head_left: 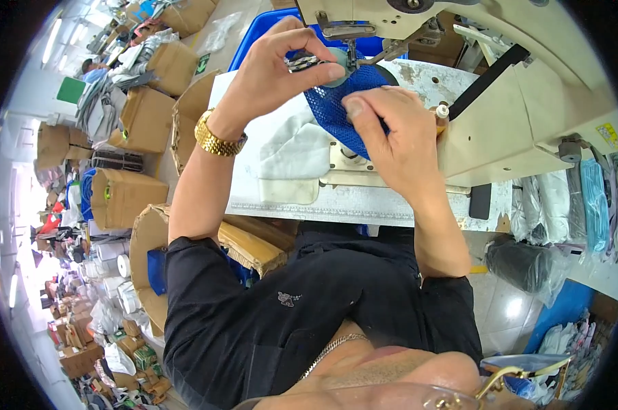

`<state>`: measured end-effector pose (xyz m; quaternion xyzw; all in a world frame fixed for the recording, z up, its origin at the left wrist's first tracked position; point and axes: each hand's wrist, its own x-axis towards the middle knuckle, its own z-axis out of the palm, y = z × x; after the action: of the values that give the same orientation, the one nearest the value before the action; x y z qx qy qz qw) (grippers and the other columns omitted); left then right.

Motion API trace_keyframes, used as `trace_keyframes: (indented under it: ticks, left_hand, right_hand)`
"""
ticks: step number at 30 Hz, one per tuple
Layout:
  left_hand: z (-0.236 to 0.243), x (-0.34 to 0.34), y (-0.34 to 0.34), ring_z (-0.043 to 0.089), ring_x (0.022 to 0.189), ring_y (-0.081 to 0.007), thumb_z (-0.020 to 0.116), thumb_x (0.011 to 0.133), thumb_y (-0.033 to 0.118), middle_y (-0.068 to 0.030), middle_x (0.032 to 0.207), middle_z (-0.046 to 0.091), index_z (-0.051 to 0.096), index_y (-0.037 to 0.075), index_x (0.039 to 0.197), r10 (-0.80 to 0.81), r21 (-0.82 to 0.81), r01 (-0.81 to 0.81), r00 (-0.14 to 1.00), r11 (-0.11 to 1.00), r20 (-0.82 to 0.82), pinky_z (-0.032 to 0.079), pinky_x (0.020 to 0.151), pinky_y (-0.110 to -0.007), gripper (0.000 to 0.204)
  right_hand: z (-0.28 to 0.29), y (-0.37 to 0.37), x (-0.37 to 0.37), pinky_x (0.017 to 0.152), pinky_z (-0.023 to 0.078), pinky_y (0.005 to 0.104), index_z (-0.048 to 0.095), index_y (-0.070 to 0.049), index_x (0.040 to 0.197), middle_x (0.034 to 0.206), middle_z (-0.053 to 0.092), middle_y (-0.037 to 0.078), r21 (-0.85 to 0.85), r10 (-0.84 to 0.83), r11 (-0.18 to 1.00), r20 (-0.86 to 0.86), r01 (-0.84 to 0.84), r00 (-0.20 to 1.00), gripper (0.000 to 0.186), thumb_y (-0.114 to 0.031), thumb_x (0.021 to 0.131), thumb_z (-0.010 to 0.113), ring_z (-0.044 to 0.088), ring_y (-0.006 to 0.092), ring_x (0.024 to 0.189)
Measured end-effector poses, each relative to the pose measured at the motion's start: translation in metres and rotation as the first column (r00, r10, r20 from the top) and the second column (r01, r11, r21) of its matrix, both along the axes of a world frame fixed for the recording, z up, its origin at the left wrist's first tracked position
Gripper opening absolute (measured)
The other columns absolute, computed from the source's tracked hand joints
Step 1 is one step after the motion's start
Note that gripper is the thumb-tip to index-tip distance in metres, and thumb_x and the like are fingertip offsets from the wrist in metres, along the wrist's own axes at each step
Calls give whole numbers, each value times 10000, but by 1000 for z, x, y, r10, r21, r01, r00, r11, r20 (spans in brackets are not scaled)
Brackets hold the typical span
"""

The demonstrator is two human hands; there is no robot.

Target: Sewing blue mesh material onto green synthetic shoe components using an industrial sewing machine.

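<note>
Gold-framed eyeglasses [511, 374] sit nearest, at the lower edge. The blue mesh fabric [327, 111] lies under the needle area of a cream sewing machine [507, 130], a pale green piece [339, 56] against its far edge. The left hand [288, 63] pinches that green piece between thumb and forefinger, just beside the presser foot [352, 56]. The right hand [396, 126] lies over the mesh, thumb pressed on it, fingers together; whether they grip from beneath, I cannot tell. White cloth [299, 147] lies left of the mesh on the white tabletop [244, 181]. An amber bottle [441, 123] stands beyond the right hand, a blue bin [251, 42] behind the table, cardboard boxes [145, 119] farther left.
</note>
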<state>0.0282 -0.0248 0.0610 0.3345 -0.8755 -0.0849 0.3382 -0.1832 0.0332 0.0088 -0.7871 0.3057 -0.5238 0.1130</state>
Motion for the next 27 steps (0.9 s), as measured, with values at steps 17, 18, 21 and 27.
trace_keyframes:
  ticks: [17,18,21,27]
  left_hand:
    - [-24,-6,3,621,994,-140,781,821,134,-52,1082,680,709,68,941,11,275,85,944,958,-331,475,863,-290,155]
    - [-25,-6,2,621,992,-142,785,817,136,-53,1083,680,709,66,938,13,248,74,944,966,-330,477,860,-288,159]
    - [-26,-9,2,622,989,-146,790,811,140,-57,1082,679,710,64,930,29,225,51,941,973,-337,479,854,-286,162]
    - [-30,-16,6,621,979,-151,793,807,133,-70,1042,680,714,48,901,66,175,1,924,985,-376,483,845,-284,149]
  right_hand:
    - [-12,-34,-3,512,351,203,646,-16,919,623,509,-51,416,-32,893,446,-175,895,168,-72,797,747,437,27,565]
    - [-12,-36,-3,511,351,205,644,-14,907,624,511,-51,399,-14,899,435,-179,900,160,-69,797,747,436,28,567]
    - [-13,-40,-4,510,357,208,642,-14,875,625,510,-49,393,-7,900,449,-190,893,142,-68,797,747,439,29,575]
    - [-11,-48,-7,513,381,210,649,-16,847,641,539,-38,333,19,928,405,-167,914,122,-70,802,749,467,28,587]
